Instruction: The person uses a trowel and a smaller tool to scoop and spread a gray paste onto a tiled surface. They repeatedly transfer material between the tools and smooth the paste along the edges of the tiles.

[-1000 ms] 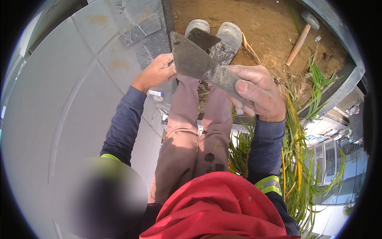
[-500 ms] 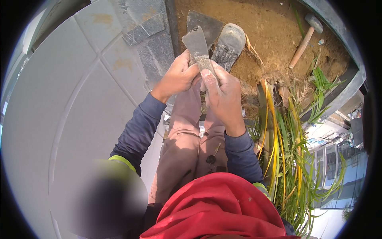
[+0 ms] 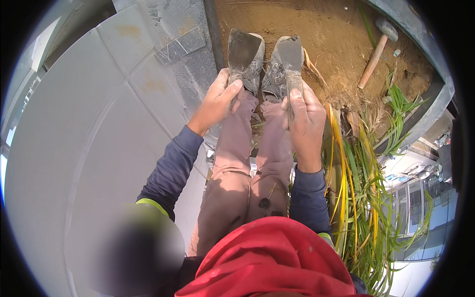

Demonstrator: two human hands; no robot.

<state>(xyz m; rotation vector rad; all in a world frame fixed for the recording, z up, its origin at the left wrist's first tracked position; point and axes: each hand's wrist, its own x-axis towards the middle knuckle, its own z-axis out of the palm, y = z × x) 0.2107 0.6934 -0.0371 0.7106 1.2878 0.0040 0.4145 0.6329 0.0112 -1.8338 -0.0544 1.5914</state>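
My left hand (image 3: 222, 99) is closed round the handle of a wide putty knife (image 3: 243, 51), its dark blade pointing away from me over my left shoe. In my right hand (image 3: 306, 116) is a narrower, greyer putty knife (image 3: 291, 53), thumb along its handle, the blade over my right shoe. The two blades stand apart, side by side, with a gap between them. Some dark residue shows at the tip of the right blade. My fingers hide most of both handles.
Bare brown soil (image 3: 316, 24) lies beyond my shoes. A hammer (image 3: 377, 54) with a wooden handle rests on it at the far right. Green and yellow long-leaved plants (image 3: 354, 183) crowd my right side. Grey stone tiles (image 3: 185, 47) and a pale panelled surface (image 3: 106, 148) are on the left.
Half a second ago the right blade crossed over the left one. My right hand has moved right, so the two putty knives are now separated, and both shoes show more fully.
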